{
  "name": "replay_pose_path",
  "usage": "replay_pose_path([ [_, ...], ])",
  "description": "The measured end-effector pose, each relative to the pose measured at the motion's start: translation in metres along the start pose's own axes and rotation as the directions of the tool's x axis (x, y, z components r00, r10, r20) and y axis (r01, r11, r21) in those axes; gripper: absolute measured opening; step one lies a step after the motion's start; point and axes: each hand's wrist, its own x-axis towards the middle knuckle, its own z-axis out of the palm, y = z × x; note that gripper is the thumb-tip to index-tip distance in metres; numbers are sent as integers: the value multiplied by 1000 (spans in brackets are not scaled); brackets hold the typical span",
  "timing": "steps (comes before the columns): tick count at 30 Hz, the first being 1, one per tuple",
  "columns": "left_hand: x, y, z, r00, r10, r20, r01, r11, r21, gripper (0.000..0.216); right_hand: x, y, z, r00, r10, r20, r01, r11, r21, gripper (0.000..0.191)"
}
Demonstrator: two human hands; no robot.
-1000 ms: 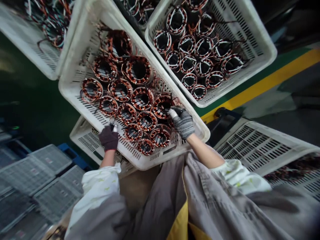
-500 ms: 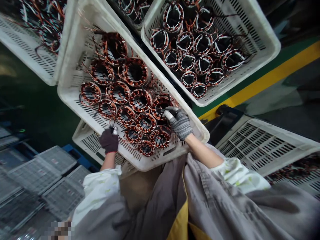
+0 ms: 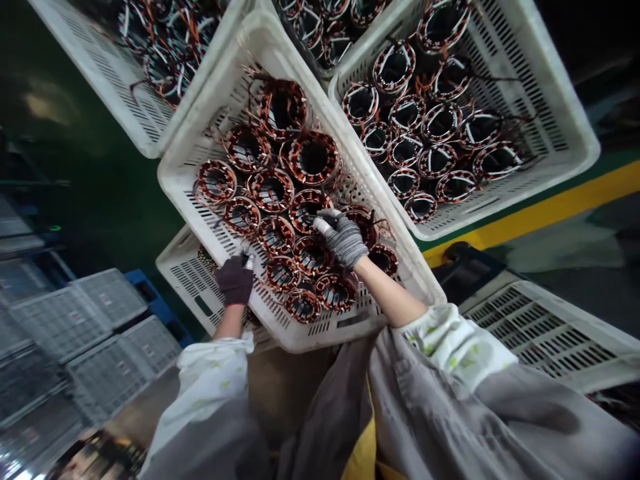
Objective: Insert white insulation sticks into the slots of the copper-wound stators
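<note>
Ring-shaped motor stators wound with copper wire, such as the stator (image 3: 314,157), stand close together in a white plastic crate (image 3: 176,190) in front of me. My right hand (image 3: 345,241), in a grey striped glove with white-tipped fingers, reaches over the rows. Its thumb and forefinger come together at the edge of one stator (image 3: 306,200); what they pinch, perhaps a dark wire, is too small to make out. In a dark glove, my left hand (image 3: 234,280) is closed at the crate's left rim, its white-wrapped fingertips beside the nearest stators. Whatever sits between those fingertips is unclear.
Another crate of stators (image 3: 575,143) stands at the right, with more crates behind. A lower crate (image 3: 187,277) shows beneath the left rim. Grey stacked boxes (image 3: 107,303) are at the left. A white crate (image 3: 545,327) stands at the right beside a yellow floor line (image 3: 525,210).
The view has shifted, so the crates appear farther right and lower. My right hand has moved from a stator by the right wall to its left neighbour. My left hand stays at the left rim.
</note>
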Motion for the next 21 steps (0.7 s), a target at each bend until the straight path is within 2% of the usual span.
replay_pose_path([
  [8, -2, 1, -2, 1000, 9, 29, -9, 1000, -1, 49, 1, 0, -2, 1000, 24, -12, -25, 996, -84, 29],
  [12, -2, 2, -4, 999, 18, 43, -18, 1000, -14, 47, -1, -9, -2, 1000, -21, -18, 22, 1000, 14, 31],
  [15, -2, 4, -3, 998, 15, 56, -13, 1000, -27, 46, -9, -19, 7, 996, -75, -44, 79, 991, 110, 34],
  [18, -4, 4, -2, 997, 23, 70, -21, 999, -42, 45, -17, -19, 31, 992, -62, 110, 51, 994, 101, 32],
  [21, -5, 2, 0, 996, 31, 84, -26, 998, -58, 42, -18, -10, 59, 965, 8, 261, -12, 1000, 12, 26],
])
